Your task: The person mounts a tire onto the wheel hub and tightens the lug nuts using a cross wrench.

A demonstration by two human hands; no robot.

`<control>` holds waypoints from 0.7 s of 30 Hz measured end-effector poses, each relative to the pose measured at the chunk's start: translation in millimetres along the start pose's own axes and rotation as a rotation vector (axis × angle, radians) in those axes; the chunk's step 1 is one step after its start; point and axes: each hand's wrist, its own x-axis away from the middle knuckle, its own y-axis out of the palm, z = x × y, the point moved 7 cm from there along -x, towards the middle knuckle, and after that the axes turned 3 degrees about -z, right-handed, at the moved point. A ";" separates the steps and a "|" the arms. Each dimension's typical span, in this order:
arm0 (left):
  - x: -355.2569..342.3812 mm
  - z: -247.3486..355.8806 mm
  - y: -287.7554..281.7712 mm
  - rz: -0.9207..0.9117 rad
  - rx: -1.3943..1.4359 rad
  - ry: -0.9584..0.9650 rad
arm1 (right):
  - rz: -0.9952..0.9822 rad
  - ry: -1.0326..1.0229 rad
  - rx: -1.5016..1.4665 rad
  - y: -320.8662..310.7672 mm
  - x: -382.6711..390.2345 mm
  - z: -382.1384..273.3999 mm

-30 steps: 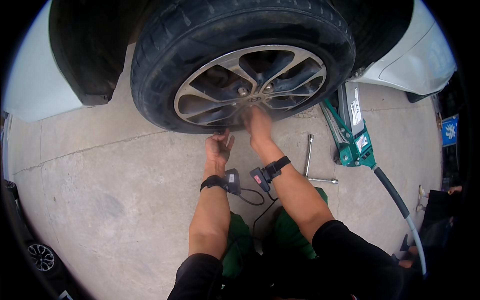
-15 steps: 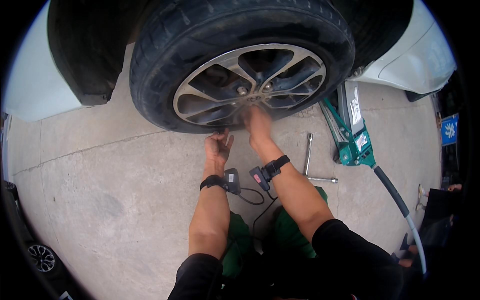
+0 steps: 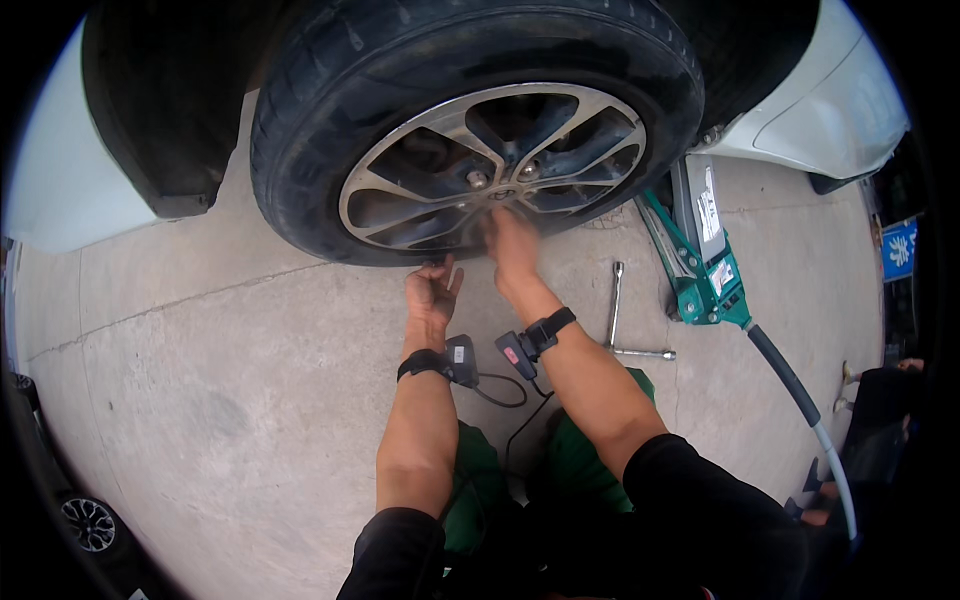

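A black tyre (image 3: pixel 318 120) on a silver-and-dark alloy wheel (image 3: pixel 452 114) fills the top middle, with nuts round its centre cap. My left hand (image 3: pixel 432 292) is palm-up at the tyre's lower edge, fingers apart and partly curled, its fingertips touching the rubber or just under it. My right hand (image 3: pixel 512 245) is at the lower part of the hub; motion blurs its fingers, so what they grip is unclear. Both wrists carry strapped black devices with cables. A metal lug wrench (image 3: pixel 617 305) lies on the concrete beside my right forearm.
A green floor jack (image 3: pixel 705 285) reaches under the white car body (image 3: pixel 810 105) on the right, its long handle extending toward me. Another white panel (image 3: pixel 50 160) is at left. A dark wheel (image 3: pixel 88 523) shows lower left; people (image 3: pixel 870 400) are at the right edge.
The view has shifted slightly, moving the wheel a little up and left in the picture. My right hand stays blurred at the hub; my left hand keeps its place under the tyre.
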 end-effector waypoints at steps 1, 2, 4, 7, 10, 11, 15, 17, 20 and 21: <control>-0.2 0.7 -0.9 -0.006 0.002 0.001 | -0.004 0.026 -0.019 0.4 0.4 1.1; -0.5 1.0 -1.6 -0.011 0.005 0.001 | -0.009 0.052 -0.039 1.0 0.9 2.3; -1.2 0.9 -2.6 -0.010 0.003 0.002 | 0.014 0.036 -0.037 1.3 2.2 0.0; -2.0 0.9 -3.4 -0.009 0.004 0.005 | 0.015 0.023 -0.048 1.7 1.8 -1.3; -3.5 1.6 -4.0 -0.027 0.007 0.002 | -0.001 -0.038 -0.021 2.0 -0.3 -2.3; -4.0 1.3 -4.2 -0.036 0.009 0.000 | -0.006 -0.067 -0.005 1.8 -0.9 -2.7; -2.9 0.3 -1.6 -0.016 0.006 -0.004 | -0.045 -0.068 0.171 1.3 -2.5 -1.6; -4.5 0.0 -2.6 -0.021 0.000 -0.005 | -0.085 -0.139 0.268 6.4 2.5 -9.2; -5.8 2.0 -7.8 -0.029 -0.013 0.007 | -0.130 -0.131 0.082 33.1 31.1 -35.7; -4.2 1.7 -6.2 -0.029 -0.018 0.009 | -0.134 -0.123 0.071 37.8 35.9 -41.7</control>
